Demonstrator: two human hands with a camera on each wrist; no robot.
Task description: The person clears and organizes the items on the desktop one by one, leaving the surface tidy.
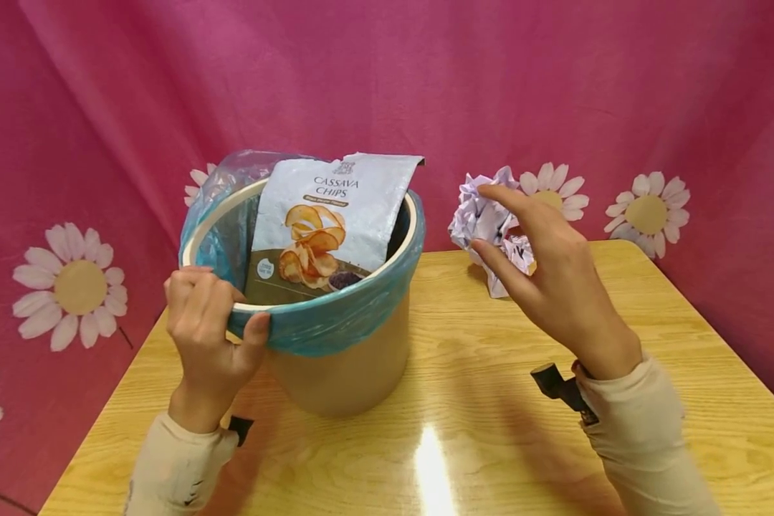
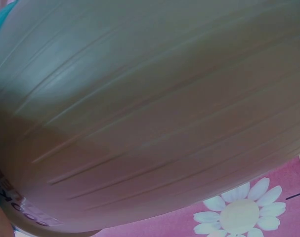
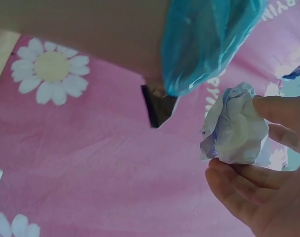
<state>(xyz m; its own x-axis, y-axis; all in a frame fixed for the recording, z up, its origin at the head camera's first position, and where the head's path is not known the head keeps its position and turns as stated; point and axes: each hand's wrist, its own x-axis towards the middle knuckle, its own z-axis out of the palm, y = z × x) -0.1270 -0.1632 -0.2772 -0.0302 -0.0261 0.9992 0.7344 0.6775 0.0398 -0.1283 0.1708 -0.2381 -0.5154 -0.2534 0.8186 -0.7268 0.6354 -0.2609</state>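
1. The left hand (image 1: 206, 322) gripped the near rim of a beige bin (image 1: 348, 365), fingers curled over the edge and the thumb pressed against the blue liner bag (image 1: 335, 322) folded over the rim.
2. The bin stood on a wooden table (image 1: 477, 401), towards its left side, close to the person.
3. A cassava chips bag (image 1: 332, 222) stood upright inside the bin, its top edge rising above the rim.
4. The right hand (image 1: 548, 279) was raised above the table to the right of the bin, its fingers curved round a crumpled ball of paper (image 1: 490, 222).
5. In the right wrist view the fingers (image 3: 248, 180) and thumb touched the paper ball (image 3: 236, 128) from below and from the side; the hold looked like a loose pinch, though how firm it was could not be told.
6. The left wrist view was filled by the bin's ribbed side wall (image 2: 150, 113), too close and blurred to show the hand itself.
7. A pink cloth with white daisies (image 1: 71, 287) hung behind and around the table.
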